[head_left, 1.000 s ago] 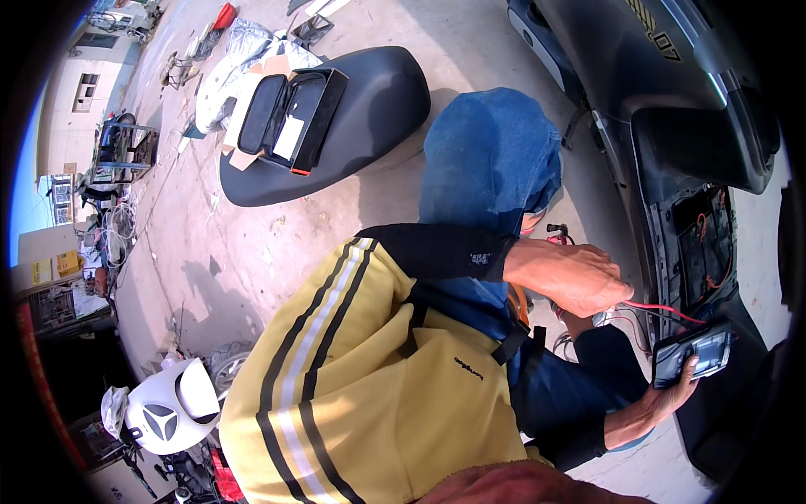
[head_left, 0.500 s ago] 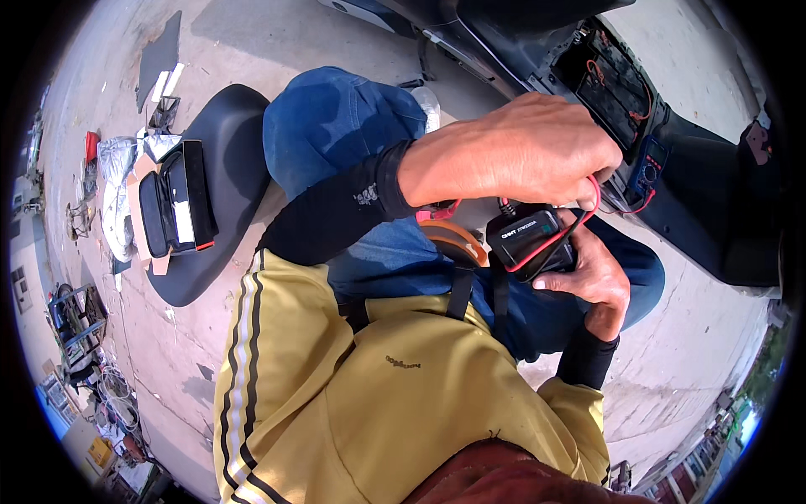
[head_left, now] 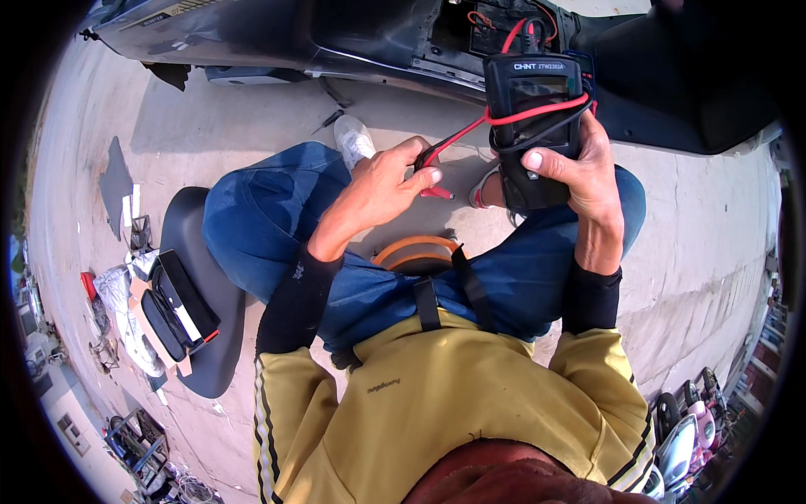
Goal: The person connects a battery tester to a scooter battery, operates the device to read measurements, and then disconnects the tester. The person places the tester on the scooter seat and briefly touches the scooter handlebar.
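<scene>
My right hand [head_left: 589,172] grips a black multimeter [head_left: 532,113] upright in front of me, thumb on its lower face. Red and black leads [head_left: 537,113] loop around the meter's body. My left hand [head_left: 379,189] pinches the red probe [head_left: 437,191] at the end of the red lead, just left of the meter. Both hands hover above my knees in blue jeans [head_left: 269,227] as I squat on the concrete. Directly beyond the meter is the scooter's opened compartment [head_left: 495,21] with red wiring.
The dark scooter body [head_left: 252,42] spans the top. A detached black seat [head_left: 206,336] lies on the ground at left with black box-shaped parts [head_left: 172,307] on it. A small tool [head_left: 327,122] lies near my white shoe [head_left: 354,139]. Pink scooters [head_left: 688,428] stand at lower right.
My view has swung so the scooter is at the top. The meter rose higher in my right hand, and my left hand came off it and took the red probe.
</scene>
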Demonstrator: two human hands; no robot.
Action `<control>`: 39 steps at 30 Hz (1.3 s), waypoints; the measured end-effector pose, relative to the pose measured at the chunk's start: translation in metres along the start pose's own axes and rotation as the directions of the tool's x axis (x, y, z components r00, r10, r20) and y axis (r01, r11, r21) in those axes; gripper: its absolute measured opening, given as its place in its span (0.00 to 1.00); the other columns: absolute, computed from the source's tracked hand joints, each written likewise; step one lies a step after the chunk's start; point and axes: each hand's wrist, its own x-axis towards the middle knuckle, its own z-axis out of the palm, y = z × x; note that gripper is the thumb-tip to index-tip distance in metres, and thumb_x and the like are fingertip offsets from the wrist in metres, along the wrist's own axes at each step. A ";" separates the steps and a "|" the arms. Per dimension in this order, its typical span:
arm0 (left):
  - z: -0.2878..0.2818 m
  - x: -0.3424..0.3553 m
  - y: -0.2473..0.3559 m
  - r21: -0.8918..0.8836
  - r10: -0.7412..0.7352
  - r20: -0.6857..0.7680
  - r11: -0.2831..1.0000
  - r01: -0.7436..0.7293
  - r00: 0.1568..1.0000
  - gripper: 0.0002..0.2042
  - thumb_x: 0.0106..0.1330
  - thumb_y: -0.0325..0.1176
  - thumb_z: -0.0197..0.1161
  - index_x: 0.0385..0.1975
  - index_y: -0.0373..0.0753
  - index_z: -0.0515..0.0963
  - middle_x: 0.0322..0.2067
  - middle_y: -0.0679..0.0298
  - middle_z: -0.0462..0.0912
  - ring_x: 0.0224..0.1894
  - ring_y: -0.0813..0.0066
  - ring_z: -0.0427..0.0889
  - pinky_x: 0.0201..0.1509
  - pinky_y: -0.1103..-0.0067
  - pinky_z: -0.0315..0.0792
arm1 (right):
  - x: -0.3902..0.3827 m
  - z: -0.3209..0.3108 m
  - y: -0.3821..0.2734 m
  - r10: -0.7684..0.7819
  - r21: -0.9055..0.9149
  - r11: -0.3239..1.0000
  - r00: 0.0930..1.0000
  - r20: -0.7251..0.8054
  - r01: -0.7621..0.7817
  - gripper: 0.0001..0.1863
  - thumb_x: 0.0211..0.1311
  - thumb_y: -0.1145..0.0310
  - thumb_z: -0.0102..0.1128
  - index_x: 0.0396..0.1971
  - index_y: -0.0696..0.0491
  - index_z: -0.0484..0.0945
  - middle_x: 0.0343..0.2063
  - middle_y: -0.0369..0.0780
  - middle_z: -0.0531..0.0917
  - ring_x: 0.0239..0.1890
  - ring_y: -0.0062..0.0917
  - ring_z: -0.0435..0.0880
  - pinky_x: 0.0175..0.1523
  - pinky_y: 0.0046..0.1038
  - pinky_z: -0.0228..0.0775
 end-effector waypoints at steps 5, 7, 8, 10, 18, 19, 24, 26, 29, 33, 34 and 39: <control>-0.004 -0.021 0.015 0.041 0.045 -0.026 0.998 -0.044 0.999 0.09 0.76 0.33 0.61 0.48 0.35 0.74 0.27 0.57 0.81 0.28 0.63 0.80 0.35 0.68 0.72 | 0.000 0.007 0.006 -0.052 -0.157 0.987 0.995 -0.085 0.038 0.36 0.51 0.71 0.84 0.59 0.60 0.73 0.45 0.42 0.86 0.44 0.23 0.87 0.52 0.28 0.83; -0.008 -0.037 0.031 0.192 0.158 -0.076 0.971 -0.141 0.984 0.08 0.75 0.31 0.61 0.48 0.36 0.75 0.28 0.55 0.82 0.28 0.57 0.81 0.35 0.67 0.72 | -0.003 0.010 0.006 -0.059 -0.217 0.976 0.992 -0.109 0.035 0.37 0.52 0.68 0.84 0.59 0.61 0.72 0.43 0.43 0.87 0.44 0.24 0.87 0.52 0.29 0.83; -0.010 -0.046 0.038 0.253 0.197 -0.107 0.953 -0.165 0.975 0.09 0.73 0.30 0.62 0.49 0.36 0.77 0.30 0.53 0.83 0.31 0.50 0.83 0.36 0.66 0.75 | -0.004 0.013 0.008 -0.054 -0.301 0.953 0.993 -0.104 0.020 0.38 0.51 0.67 0.84 0.59 0.61 0.72 0.43 0.44 0.87 0.44 0.25 0.88 0.52 0.30 0.83; -0.012 -0.061 0.053 0.509 0.377 -0.116 0.817 -0.271 0.919 0.08 0.71 0.29 0.62 0.47 0.37 0.77 0.29 0.54 0.81 0.32 0.50 0.83 0.36 0.65 0.76 | -0.007 0.019 0.008 -0.024 -0.437 0.899 0.996 -0.090 -0.018 0.39 0.49 0.63 0.83 0.58 0.63 0.72 0.42 0.49 0.88 0.44 0.30 0.89 0.53 0.33 0.82; -0.005 -0.084 0.097 0.767 0.576 0.012 0.519 -0.377 0.818 0.06 0.57 0.25 0.67 0.33 0.38 0.78 0.29 0.62 0.80 0.34 0.64 0.87 0.36 0.70 0.79 | -0.033 0.058 0.016 0.071 -0.600 0.799 0.984 0.165 0.043 0.42 0.49 0.69 0.82 0.62 0.65 0.67 0.43 0.58 0.86 0.49 0.50 0.88 0.53 0.39 0.78; -0.005 -0.084 0.097 0.761 0.551 0.012 0.537 -0.365 0.834 0.06 0.57 0.25 0.67 0.33 0.38 0.78 0.29 0.62 0.80 0.34 0.64 0.87 0.36 0.70 0.79 | -0.036 0.065 0.014 0.114 -0.615 0.788 0.978 0.176 0.018 0.42 0.50 0.70 0.81 0.62 0.64 0.66 0.42 0.58 0.86 0.50 0.51 0.87 0.52 0.41 0.78; -0.020 -0.076 0.103 0.490 0.138 0.258 0.834 -0.253 0.956 0.08 0.64 0.26 0.64 0.42 0.33 0.77 0.37 0.53 0.87 0.41 0.49 0.87 0.42 0.59 0.78 | -0.051 0.073 0.040 0.061 -0.496 0.865 0.964 0.260 0.079 0.35 0.53 0.74 0.77 0.59 0.60 0.67 0.46 0.54 0.84 0.51 0.44 0.87 0.53 0.39 0.78; -0.017 -0.070 0.079 0.338 0.325 0.102 0.877 -0.340 0.940 0.10 0.64 0.26 0.64 0.44 0.32 0.77 0.36 0.51 0.86 0.41 0.49 0.87 0.43 0.61 0.79 | -0.048 0.076 0.044 0.044 -0.369 0.926 0.952 0.303 0.075 0.36 0.56 0.78 0.72 0.64 0.58 0.65 0.47 0.49 0.83 0.50 0.32 0.85 0.55 0.35 0.78; -0.014 -0.064 0.068 0.070 0.213 -0.036 0.975 -0.210 0.976 0.12 0.69 0.22 0.61 0.50 0.29 0.76 0.38 0.52 0.86 0.41 0.59 0.89 0.47 0.69 0.80 | -0.042 0.081 0.072 0.108 -0.130 0.988 0.973 0.202 -0.082 0.36 0.61 0.79 0.63 0.69 0.57 0.62 0.50 0.47 0.81 0.52 0.29 0.82 0.58 0.33 0.76; 0.013 -0.065 0.056 -0.311 0.068 -0.161 0.943 -0.116 0.985 0.19 0.73 0.19 0.56 0.63 0.28 0.69 0.44 0.51 0.85 0.48 0.65 0.88 0.54 0.71 0.80 | -0.035 0.094 0.095 0.121 0.555 0.806 0.974 0.190 -0.208 0.34 0.61 0.78 0.56 0.69 0.54 0.63 0.50 0.40 0.79 0.49 0.26 0.81 0.58 0.32 0.76; 0.020 -0.073 0.061 -0.163 0.120 -0.224 0.974 -0.159 0.967 0.20 0.73 0.19 0.55 0.64 0.30 0.67 0.45 0.48 0.85 0.49 0.60 0.87 0.55 0.69 0.79 | -0.033 0.097 0.096 0.128 0.642 0.741 0.980 0.152 -0.196 0.32 0.62 0.76 0.53 0.68 0.52 0.64 0.51 0.39 0.78 0.47 0.26 0.81 0.58 0.32 0.77; 0.071 -0.088 0.086 0.484 0.399 -0.343 0.851 -0.204 0.850 0.24 0.71 0.25 0.62 0.66 0.36 0.70 0.54 0.44 0.82 0.57 0.47 0.82 0.56 0.60 0.79 | -0.018 0.097 0.091 0.125 0.830 0.541 0.989 0.083 -0.138 0.26 0.75 0.53 0.60 0.62 0.54 0.68 0.55 0.45 0.82 0.56 0.32 0.86 0.62 0.39 0.82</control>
